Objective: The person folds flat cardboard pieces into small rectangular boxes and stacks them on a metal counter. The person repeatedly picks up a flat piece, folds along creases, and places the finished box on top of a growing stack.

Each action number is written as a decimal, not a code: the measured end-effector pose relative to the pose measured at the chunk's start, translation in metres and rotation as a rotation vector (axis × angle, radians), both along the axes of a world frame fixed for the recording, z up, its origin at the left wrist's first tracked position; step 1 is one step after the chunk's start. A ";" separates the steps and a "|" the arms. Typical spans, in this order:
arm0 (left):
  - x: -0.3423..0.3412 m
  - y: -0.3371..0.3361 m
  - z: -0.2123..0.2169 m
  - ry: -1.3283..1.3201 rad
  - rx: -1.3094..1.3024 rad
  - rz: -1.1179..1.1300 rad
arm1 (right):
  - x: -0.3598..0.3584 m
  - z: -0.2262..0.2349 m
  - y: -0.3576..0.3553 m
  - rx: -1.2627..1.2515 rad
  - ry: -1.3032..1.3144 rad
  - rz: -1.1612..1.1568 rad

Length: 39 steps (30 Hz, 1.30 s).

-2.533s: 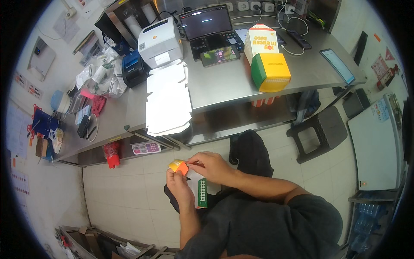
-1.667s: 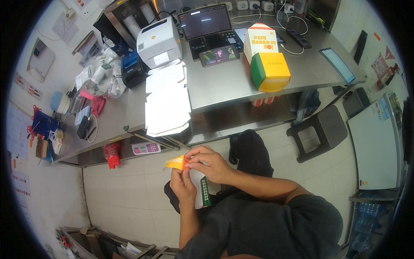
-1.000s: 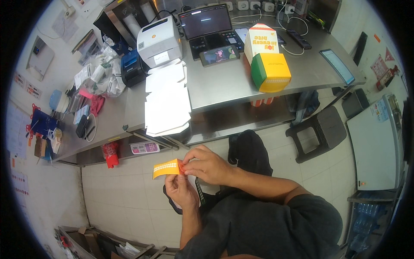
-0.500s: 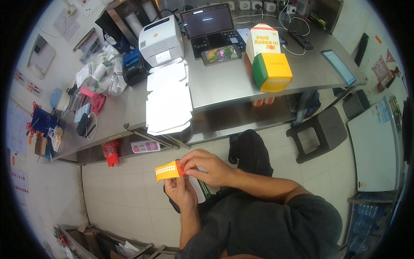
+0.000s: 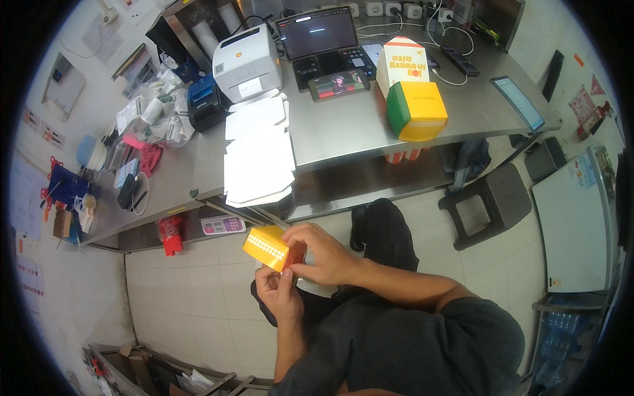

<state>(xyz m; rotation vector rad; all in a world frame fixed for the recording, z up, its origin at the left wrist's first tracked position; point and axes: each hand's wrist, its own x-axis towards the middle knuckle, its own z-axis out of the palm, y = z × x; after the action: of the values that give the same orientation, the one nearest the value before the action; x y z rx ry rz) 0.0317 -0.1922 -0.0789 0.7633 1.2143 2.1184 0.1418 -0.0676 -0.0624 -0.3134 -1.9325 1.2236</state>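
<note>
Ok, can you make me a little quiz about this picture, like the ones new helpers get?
1. What is the main colour of the carton between the left hand and the right hand?
2. True or false: the dark stool is to the left of both hands.
3. Pick one. Just in front of the laptop is: A) a spoon, B) a phone, C) a shoe.

Key: 1. Yellow. 2. False; it's to the right. 3. B.

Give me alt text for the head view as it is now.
A person's left hand and right hand hold a yellow carton. Beyond, on a metal table, are white sheets, a white printer, a laptop and a green-and-yellow box; a dark stool stands to the right.
</note>
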 end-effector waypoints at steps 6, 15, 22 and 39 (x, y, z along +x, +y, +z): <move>-0.006 -0.014 0.007 0.406 -0.103 0.035 | 0.009 -0.005 0.029 -0.617 -0.007 -0.090; -0.019 -0.019 0.013 0.952 -0.113 -0.233 | 0.025 -0.013 0.061 -0.718 -0.226 -0.010; -0.019 0.005 0.011 0.128 -0.293 0.089 | 0.008 -0.019 0.027 -0.612 -0.202 0.005; -0.016 0.020 -0.005 0.142 -0.465 -0.072 | 0.002 0.009 0.008 -0.395 -0.443 -0.110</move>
<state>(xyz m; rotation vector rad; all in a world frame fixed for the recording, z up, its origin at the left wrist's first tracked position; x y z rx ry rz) 0.0157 -0.1721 -0.0836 0.7356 1.6483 1.6503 0.1435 -0.0595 -0.0535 -0.9520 -1.9844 1.5553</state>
